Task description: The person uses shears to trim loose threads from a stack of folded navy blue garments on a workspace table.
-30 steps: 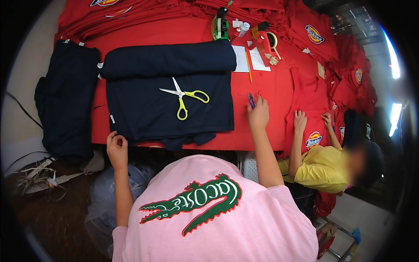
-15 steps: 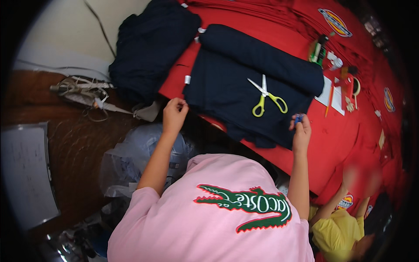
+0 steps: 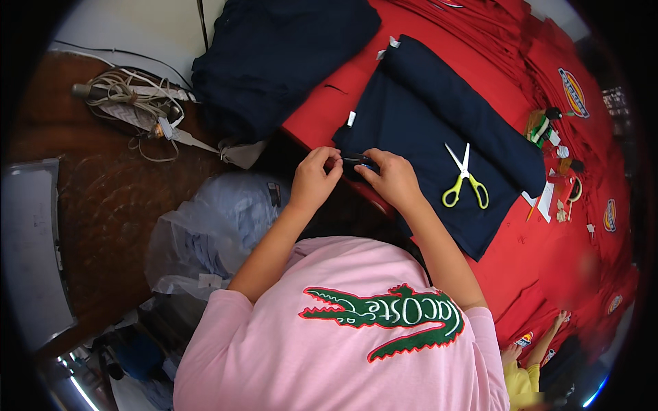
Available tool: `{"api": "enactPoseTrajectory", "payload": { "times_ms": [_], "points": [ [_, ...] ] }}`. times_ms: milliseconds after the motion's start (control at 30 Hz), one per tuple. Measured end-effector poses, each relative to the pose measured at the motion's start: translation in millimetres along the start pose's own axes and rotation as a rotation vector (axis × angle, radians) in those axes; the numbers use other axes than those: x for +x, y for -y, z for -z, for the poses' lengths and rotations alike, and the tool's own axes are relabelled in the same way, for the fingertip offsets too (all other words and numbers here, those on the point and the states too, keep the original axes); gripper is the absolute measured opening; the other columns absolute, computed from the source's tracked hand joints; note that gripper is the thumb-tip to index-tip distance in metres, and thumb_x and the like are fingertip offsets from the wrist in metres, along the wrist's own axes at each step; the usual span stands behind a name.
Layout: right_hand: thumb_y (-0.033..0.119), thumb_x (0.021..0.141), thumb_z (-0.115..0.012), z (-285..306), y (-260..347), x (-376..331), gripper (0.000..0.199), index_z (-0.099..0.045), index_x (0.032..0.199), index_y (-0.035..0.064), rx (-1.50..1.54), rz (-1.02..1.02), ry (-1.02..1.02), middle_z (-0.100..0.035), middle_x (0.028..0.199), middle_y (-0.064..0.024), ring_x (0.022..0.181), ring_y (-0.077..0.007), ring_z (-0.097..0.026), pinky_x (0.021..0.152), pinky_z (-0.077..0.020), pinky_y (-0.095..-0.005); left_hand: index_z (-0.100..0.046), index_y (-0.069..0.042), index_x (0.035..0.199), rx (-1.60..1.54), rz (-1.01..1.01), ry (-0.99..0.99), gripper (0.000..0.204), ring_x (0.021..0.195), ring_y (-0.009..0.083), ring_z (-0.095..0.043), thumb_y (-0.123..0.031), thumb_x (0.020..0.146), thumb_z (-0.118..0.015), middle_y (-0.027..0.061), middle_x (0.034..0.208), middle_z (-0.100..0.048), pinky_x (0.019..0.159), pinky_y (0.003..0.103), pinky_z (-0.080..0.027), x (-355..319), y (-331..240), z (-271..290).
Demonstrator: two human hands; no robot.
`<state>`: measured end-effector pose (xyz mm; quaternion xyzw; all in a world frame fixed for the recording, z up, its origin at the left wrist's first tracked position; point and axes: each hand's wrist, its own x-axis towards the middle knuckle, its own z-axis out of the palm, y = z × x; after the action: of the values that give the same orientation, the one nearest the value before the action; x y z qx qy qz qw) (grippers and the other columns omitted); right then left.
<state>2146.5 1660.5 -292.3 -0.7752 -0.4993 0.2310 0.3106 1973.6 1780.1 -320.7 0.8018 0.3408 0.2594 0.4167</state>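
Note:
My left hand (image 3: 318, 177) is closed in a pinch beside the near left corner of a folded navy cloth (image 3: 404, 127). What its fingertips hold is too small to make out. Close on its right, my right hand (image 3: 392, 177) grips small thread snips (image 3: 356, 162), dark with a bit of blue, their tip pointing at the left fingers. Fingers cover most of the tool. Scissors (image 3: 465, 181) with yellow-green handles lie spread open on the cloth, which is rolled along its far side and has white tags at its left edge.
More navy cloth (image 3: 274, 61) is heaped at the far left of the red-covered table (image 3: 312, 113). Tape, bottles and a paper (image 3: 546, 201) lie at the right. Left are coiled cords (image 3: 140, 96) and a plastic bag (image 3: 199, 226). A co-worker's yellow sleeve (image 3: 522, 383) shows lower right.
My right hand has come left with the snips, from the cloth's right side to beside my left hand. The view has shifted, so the table sits further right.

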Motion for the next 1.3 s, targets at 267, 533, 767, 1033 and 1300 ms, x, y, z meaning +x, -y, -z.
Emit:
{"api": "enactPoseTrajectory", "payload": {
  "times_ms": [267, 533, 767, 1033, 1300],
  "points": [
    [0.033, 0.09, -0.08, -18, 1, 10, 0.034, -0.079, 0.108, 0.0042, -0.128, 0.021, -0.038, -0.076, 0.088, -0.0172, 0.073, -0.0346, -0.073, 0.069, -0.0561, -0.0442, -0.071, -0.003, 0.099, -0.078, -0.093, 0.029, 0.012, 0.083, 0.0248, -0.074, -0.006, 0.089, -0.075, 0.0156, 0.115, -0.074, 0.074, 0.036, -0.059, 6, 16, 4],
    [0.036, 0.09, -0.078, -16, 10, 13, 0.033, -0.08, 0.104, 0.0056, -0.114, -0.072, -0.017, -0.075, 0.083, -0.0154, 0.074, -0.0352, -0.072, 0.071, -0.0561, -0.0459, -0.072, -0.004, 0.096, -0.1, -0.053, 0.074, 0.01, 0.081, 0.0228, -0.073, -0.007, 0.088, -0.077, 0.0123, 0.125, -0.069, 0.069, 0.034, -0.058, 11, 12, 12],
    [0.036, 0.09, -0.079, -19, 8, 11, 0.032, -0.08, 0.102, 0.0065, -0.11, -0.053, -0.043, -0.075, 0.081, -0.0161, 0.072, -0.0353, -0.072, 0.069, -0.0558, -0.046, -0.074, -0.006, 0.096, -0.112, -0.03, 0.071, 0.009, 0.095, 0.0267, -0.073, -0.01, 0.088, -0.078, 0.0088, 0.121, -0.068, 0.076, 0.036, -0.058, 7, 21, 17],
    [0.036, 0.094, -0.078, -14, 5, 10, 0.034, -0.078, 0.107, 0.0041, 0.074, -0.163, -0.032, -0.071, 0.077, -0.0155, 0.067, -0.028, -0.068, 0.066, -0.0528, -0.0413, -0.074, -0.006, 0.093, -0.091, -0.287, 0.222, 0.011, 0.093, 0.0251, -0.071, -0.011, 0.087, -0.081, 0.0087, 0.115, -0.068, 0.08, 0.037, -0.057, 2, 22, 25],
    [0.028, 0.098, -0.078, -3, 26, 17, 0.031, -0.071, 0.109, 0.0001, 0.346, -0.203, -0.223, -0.07, 0.08, -0.0128, 0.071, -0.0182, -0.064, 0.069, -0.0522, -0.0332, -0.073, -0.004, 0.103, -0.015, -0.043, -0.076, 0.022, 0.098, 0.0243, -0.071, -0.008, 0.084, -0.084, 0.0095, 0.117, -0.07, 0.087, 0.039, -0.056, 5, 20, 15]
  ]
}}
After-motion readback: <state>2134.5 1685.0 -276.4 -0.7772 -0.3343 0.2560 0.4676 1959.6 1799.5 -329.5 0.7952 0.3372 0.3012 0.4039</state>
